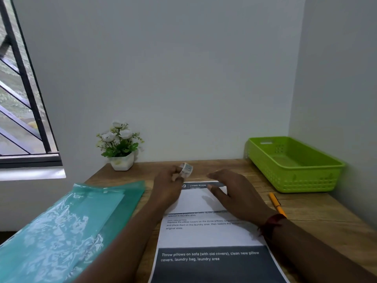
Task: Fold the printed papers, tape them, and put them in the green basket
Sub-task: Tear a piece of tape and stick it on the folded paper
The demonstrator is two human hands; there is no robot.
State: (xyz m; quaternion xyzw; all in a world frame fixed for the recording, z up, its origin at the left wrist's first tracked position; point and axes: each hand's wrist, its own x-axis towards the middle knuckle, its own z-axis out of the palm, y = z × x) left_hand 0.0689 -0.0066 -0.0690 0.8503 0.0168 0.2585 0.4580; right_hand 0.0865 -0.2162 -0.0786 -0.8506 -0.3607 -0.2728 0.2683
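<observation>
Left hand (169,186), grip clamped on tape roll (186,170), at paper's (204,237) 12 o'clock. Right hand (234,193) flat on paper, grip apart. Green basket (295,180) at 2 o'clock on counter (326,217).

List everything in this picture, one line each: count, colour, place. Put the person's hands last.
printed paper: one, white with dark bands, middle of the table, a flap folded over
tape roll: one, pale, pinched in the left hand
green basket: one, green, far right of the table
pen: one, orange, right of the paper
plastic folders: count unclear, teal, left of the table
flower pot: one, white with white flowers, far left by the wall
table: one, brown wood
window: one, black bars, left wall
left hand: holds the tape roll above the paper
right hand: flat on the paper, red band at the wrist
</observation>
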